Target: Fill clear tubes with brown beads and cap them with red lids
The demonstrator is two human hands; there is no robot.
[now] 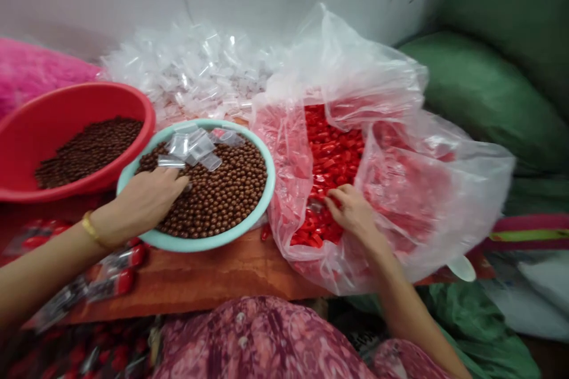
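Observation:
My left hand (149,201), with a yellow bangle at its wrist, is over the near left part of a pale turquoise basin (200,244). The basin is full of round brown balls (222,201). Its fingers are curled together against the balls, beside several small clear plastic cases (195,145); what they hold is hidden. My right hand (353,210) reaches into a big translucent plastic bag (409,189) of small red plastic pieces (335,154). Thumb and fingers are bent close together among those pieces, and I cannot see clearly what is between them.
A red basin (80,95) with brown balls stands at left, before a pink heap (40,68). Clear plastic cases (200,65) are piled behind. Red-capped clear packs (118,272) lie on the reddish-brown table (213,278). Green sacks (475,95) stand at right.

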